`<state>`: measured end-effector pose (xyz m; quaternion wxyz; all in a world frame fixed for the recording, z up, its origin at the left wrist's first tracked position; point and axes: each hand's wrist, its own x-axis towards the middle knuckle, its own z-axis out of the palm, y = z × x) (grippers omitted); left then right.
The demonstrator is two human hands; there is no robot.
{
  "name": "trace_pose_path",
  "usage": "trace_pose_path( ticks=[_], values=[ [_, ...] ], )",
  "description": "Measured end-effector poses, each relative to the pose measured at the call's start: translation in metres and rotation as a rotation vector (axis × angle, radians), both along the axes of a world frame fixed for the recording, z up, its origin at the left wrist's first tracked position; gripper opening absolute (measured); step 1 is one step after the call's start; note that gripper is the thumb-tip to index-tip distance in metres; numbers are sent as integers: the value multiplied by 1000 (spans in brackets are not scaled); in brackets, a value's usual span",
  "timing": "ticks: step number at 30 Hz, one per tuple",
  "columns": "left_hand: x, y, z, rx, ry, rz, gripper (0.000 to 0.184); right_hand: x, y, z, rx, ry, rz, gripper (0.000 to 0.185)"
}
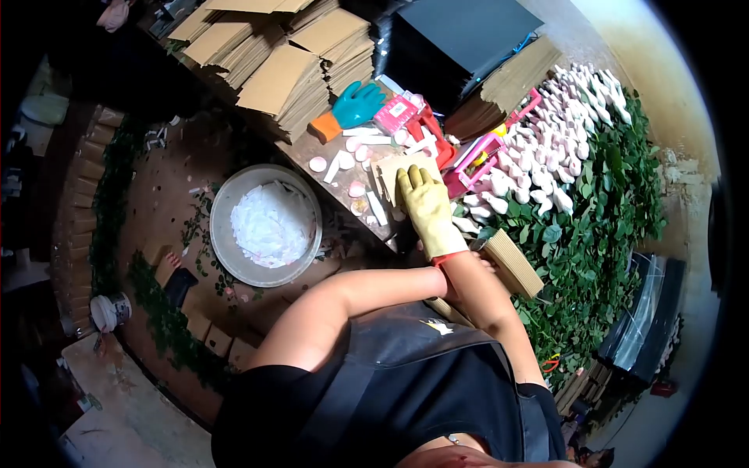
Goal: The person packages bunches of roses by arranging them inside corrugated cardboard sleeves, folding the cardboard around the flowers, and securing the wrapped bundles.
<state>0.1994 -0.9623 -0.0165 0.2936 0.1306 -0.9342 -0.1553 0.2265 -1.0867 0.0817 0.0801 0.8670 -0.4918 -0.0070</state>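
Observation:
My right hand [425,207], in a yellow rubber glove with an orange cuff, has its fingers over a tan cardboard piece [386,173] at the table edge. Its thumb is hidden. My left arm crosses beneath the right forearm. Only a few bare fingers of my left hand [488,263] show, curled at the edge of a ribbed corrugated cardboard piece [513,267]. The rest of that hand is covered by my right arm. Just beyond lie roses [538,168] with pale sleeved heads and green leaves [581,261].
On the table are cardboard stacks [285,82], a teal glove [359,104], a pink pack [396,113], a pink tape dispenser [476,160], a red tool [433,134] and loose petals [356,189]. A round tub [225,242] of white strips stands left, and a dark box [460,39] at the back.

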Motion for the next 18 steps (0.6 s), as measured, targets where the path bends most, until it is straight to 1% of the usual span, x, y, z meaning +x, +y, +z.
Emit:
trace_pose_path(
  ticks=[1, 2, 3, 5, 6, 7, 8, 10, 12, 13, 15, 16, 18],
  values=[
    [-16, 6, -23, -55, 7, 36, 65, 1, 0, 2, 85, -18, -15, 48],
    [-26, 10, -36, -110, 15, 71, 65, 0, 0, 4, 170, -35, -30, 48],
    [3, -3, 21, 55, 2, -53, 62, -7, -1, 0, 113, -86, 46, 44],
    [-3, -3, 24, 131, -54, -95, 63, -19, -4, 12, 73, -183, 152, 39],
    [-4, -5, 30, 556, -30, -237, 69, -24, -9, 16, 54, -208, 214, 37],
    [6, -10, 34, 514, -25, -224, 70, -28, -12, 19, 22, -180, 266, 35],
    [4, -10, 30, 361, 111, -140, 55, -35, -19, 23, 121, -202, 295, 32],
    [15, -16, 50, 301, -142, -197, 59, -49, -20, 47, 6, -285, 267, 31],
    [12, -11, 33, 156, -240, -167, 73, -51, -5, 101, -39, -500, 151, 29],
    [13, -14, 42, 173, -405, -197, 75, -60, 8, 119, -19, -572, 64, 28],
    [13, -12, 33, 89, -257, -164, 78, -77, 49, 151, 5, -690, -146, 23],
    [14, -10, 24, 34, -82, -127, 79, -85, 76, 160, 10, -734, -270, 20],
    [21, -12, 36, 135, -118, -164, 80, -135, 127, 125, 264, -1071, -686, 14]
  ],
)
